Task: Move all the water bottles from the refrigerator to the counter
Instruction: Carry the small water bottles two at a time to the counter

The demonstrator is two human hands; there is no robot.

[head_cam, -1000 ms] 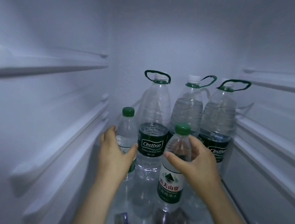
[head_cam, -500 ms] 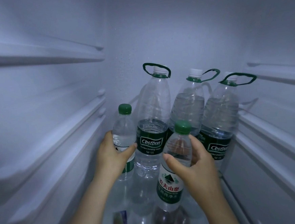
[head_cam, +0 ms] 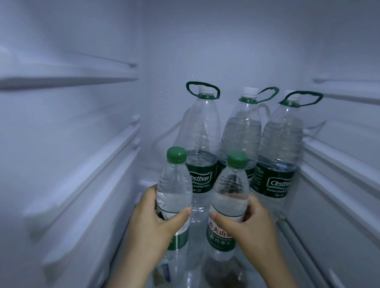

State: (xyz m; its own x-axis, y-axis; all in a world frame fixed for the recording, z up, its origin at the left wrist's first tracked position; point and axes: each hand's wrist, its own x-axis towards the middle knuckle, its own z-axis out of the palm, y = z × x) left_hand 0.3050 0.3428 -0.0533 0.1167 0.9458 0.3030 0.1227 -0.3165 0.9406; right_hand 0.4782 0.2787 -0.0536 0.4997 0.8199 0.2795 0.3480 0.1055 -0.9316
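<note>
I look into a white refrigerator. My left hand (head_cam: 153, 221) grips a small green-capped water bottle (head_cam: 174, 190) around its middle. My right hand (head_cam: 247, 224) grips a second small green-capped bottle (head_cam: 230, 193) with a red and green label. Both small bottles are upright, side by side, near the front. Behind them stand three large clear bottles with green carry handles: the left one (head_cam: 203, 131), the middle one (head_cam: 243, 130) and the right one (head_cam: 280, 150), all on the glass shelf (head_cam: 196, 277).
White rails run along the left wall (head_cam: 84, 165) and the right wall (head_cam: 349, 154). A shelf ledge (head_cam: 61, 80) juts out at the upper left. The back wall rises close behind the large bottles.
My left hand has closed round its small bottle and drawn it forward and up toward me. The right hand keeps its grip, with its bottle slightly closer.
</note>
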